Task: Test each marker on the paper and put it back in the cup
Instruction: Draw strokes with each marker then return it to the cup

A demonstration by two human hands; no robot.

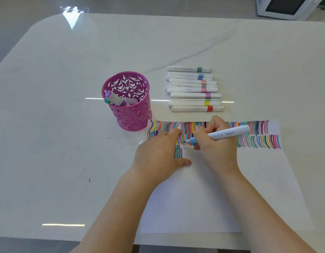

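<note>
Blue-tipped marker [229, 133] gripped in right hand [217, 149], tip pointing toward left hand [158, 150] flat on paper [213, 198].

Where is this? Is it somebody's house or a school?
Can't say for sure. It looks like an indoor drawing spot: a glossy white table, a pink cup, and paper covered in colour strokes.

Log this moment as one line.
right hand: grips blue marker, tip at paper; left hand: presses paper; pink cup: two markers; marker row: beside cup
</note>
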